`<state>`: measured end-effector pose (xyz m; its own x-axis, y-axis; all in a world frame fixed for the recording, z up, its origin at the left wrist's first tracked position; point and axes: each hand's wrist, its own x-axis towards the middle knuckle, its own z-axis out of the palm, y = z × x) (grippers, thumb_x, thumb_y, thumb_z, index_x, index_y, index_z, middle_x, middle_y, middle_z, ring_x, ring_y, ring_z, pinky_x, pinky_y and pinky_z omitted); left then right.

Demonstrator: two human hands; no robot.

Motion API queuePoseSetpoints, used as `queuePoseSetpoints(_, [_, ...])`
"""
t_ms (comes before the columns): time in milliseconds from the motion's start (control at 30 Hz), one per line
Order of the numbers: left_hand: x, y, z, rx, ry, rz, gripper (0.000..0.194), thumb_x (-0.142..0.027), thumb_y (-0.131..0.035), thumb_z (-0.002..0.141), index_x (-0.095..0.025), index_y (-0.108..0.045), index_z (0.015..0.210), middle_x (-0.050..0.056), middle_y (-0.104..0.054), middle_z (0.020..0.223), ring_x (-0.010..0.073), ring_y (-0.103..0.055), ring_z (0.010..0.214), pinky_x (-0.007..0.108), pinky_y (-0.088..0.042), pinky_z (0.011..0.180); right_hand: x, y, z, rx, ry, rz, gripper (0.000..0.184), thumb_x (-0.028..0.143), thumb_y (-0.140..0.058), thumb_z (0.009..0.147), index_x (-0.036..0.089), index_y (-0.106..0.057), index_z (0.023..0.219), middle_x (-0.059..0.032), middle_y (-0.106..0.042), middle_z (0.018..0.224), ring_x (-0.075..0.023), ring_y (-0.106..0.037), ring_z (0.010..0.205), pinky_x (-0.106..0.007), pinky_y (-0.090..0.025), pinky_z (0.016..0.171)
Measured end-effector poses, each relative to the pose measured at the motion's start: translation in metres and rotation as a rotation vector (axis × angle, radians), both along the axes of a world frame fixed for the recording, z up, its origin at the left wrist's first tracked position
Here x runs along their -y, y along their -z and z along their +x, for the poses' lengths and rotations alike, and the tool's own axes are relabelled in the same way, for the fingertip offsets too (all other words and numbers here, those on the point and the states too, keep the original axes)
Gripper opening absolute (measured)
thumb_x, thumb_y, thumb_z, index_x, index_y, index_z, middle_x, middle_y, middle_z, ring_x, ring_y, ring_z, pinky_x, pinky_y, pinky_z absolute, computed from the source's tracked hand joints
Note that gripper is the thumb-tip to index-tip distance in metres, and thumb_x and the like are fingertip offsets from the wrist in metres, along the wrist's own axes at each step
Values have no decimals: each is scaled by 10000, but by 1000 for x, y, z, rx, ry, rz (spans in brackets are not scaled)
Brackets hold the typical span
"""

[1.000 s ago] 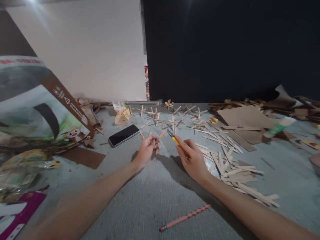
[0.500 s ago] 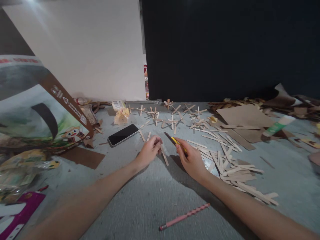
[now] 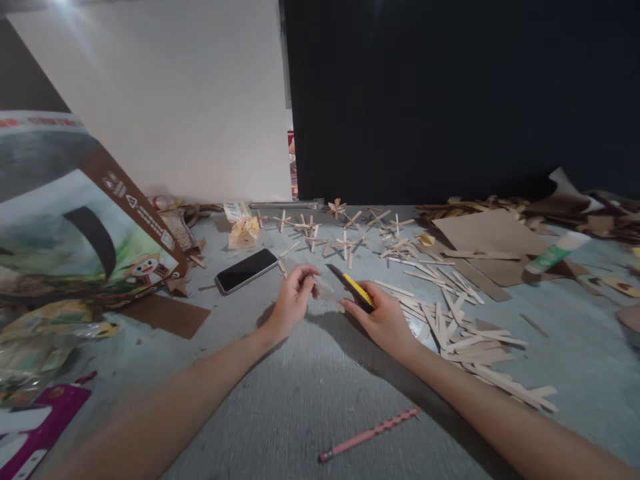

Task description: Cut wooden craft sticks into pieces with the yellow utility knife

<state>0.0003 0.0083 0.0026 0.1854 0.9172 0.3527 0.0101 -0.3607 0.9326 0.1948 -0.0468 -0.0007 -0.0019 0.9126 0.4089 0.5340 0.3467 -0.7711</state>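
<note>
My right hand point(image 3: 383, 317) is closed around a yellow and black utility knife point(image 3: 356, 290), its tip pointing away and to the left. Facing it, my left hand point(image 3: 295, 297) has its fingers curled together at the end of a wooden craft stick point(image 3: 327, 295). Motion smears that stick, which spans the gap between the hands; its far end comes close to my right fingertips, and whether they touch it I cannot tell. Another craft stick point(image 3: 283, 269) lies partly hidden behind my left hand. Loose craft sticks point(image 3: 465, 340) are heaped beside my right forearm.
Several crossed-stick pieces point(image 3: 345, 243) stand along the back. A phone point(image 3: 247, 270) lies at left, near a large printed bag point(image 3: 100, 220). In front is a pink pencil point(image 3: 370, 435). Cardboard point(image 3: 490, 233) and a glue stick point(image 3: 559, 252) are at right.
The craft stick has swung up from slanting downward to lying between my hands. My left hand has turned and shifted slightly left; the knife has tilted and shows more yellow.
</note>
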Motion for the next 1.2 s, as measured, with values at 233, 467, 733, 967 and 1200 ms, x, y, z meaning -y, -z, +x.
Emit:
queuePoseSetpoints(233, [5,-6,2,37,-6,43,223,-414,-570,944,-211,-521,1023,-52,-529,644,123,-554,601,255,-438,645,-5,-1,1,-91,-52,-180,357,559,-631,833,210,-591,777,37,-558,620,-160,-512,593,-266,-374,563])
queuePoseSetpoints(467, [3,-5,3,55,-1,9,314,-495,-601,919,-210,-512,1018,-58,-524,628,118,-545,592,255,-441,645,-9,-2,-1,-238,-164,-227,300,474,-716,747,214,-571,783,34,-611,687,-151,-538,608,-270,-426,599])
queuePoseSetpoints(733, [10,0,7,-89,329,-238,524,-613,-633,854,-194,-591,1165,43,-690,823,172,-631,731,289,-472,676,-8,3,0,-251,-111,-181,304,483,-702,777,205,-590,825,13,-642,716,-164,-570,642,-270,-460,603])
queuePoseSetpoints(967, [12,1,8,-184,251,-98,345,-523,-588,915,-184,-614,855,61,-703,826,184,-667,761,292,-501,673,-4,1,-1,-84,-74,-111,302,513,-630,848,221,-556,826,-2,-652,752,-189,-590,679,-287,-435,633])
queuePoseSetpoints(1200, [7,4,7,-80,75,-186,350,-544,-557,924,-207,-481,867,-16,-615,677,113,-602,499,232,-465,507,4,3,-1,16,18,28,281,493,-475,970,220,-512,1027,50,-533,632,-158,-503,512,-263,-374,517])
